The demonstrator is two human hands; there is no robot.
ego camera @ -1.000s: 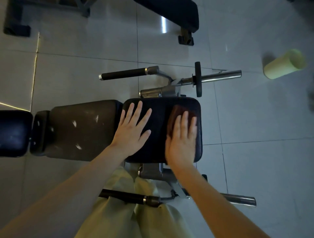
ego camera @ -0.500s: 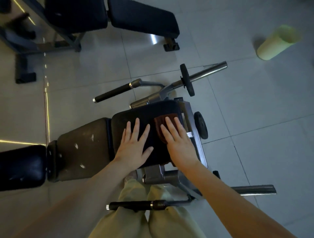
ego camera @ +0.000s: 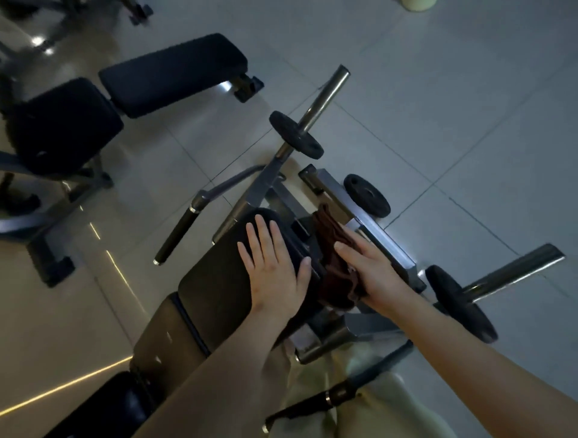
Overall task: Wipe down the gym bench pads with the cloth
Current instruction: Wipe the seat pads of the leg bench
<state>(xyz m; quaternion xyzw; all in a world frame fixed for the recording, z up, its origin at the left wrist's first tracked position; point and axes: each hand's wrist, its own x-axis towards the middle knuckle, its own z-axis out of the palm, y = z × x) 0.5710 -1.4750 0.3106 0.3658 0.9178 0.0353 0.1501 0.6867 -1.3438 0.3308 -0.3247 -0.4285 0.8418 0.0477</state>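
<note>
Cloth (ego camera: 333,265), dark reddish-brown and bunched, sits against the end face of the black pad (ego camera: 215,281), squeezed between that pad and the steel frame (ego camera: 384,240). Our right hand (ego camera: 375,275) presses it there with straight fingers, not curled round it; we judge that this is to rub the pad's edge, which a flat wipe across the top would miss. Our left hand (ego camera: 272,269) lies flat on the pad's top, fingers spread, holding nothing, probably bracing the pad against the push. A brown pad (ego camera: 165,340) adjoins the black one. A small weight plate (ego camera: 367,195) lies just beyond the frame. As for containers, only a pale green object (ego camera: 417,3) at the top edge might be one. It is mostly cut off, so we cannot tell what it holds.
</note>
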